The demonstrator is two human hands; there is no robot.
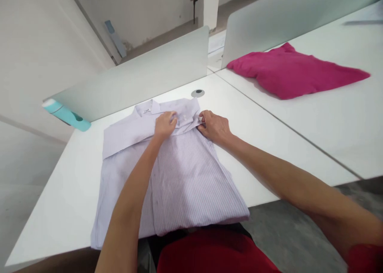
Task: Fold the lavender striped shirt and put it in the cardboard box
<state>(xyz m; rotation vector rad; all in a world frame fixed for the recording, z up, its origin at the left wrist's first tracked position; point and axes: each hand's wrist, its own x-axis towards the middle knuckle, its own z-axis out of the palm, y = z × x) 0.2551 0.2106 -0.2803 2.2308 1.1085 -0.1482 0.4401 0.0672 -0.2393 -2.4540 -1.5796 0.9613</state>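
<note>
Lilac striped shirt (185,181) lies on the bench (54,201), 7 o'clock from view centre. Looks light and floppy, so I'd hold it by flat edges. Right hand (214,126), its 1 o'clock, seems to pinch cloth; left hand (165,125), at 12, has bent fingers, can't tell if gripping.

Collar label (147,111) too small to read, red sleeve (363,258) cut off
</note>
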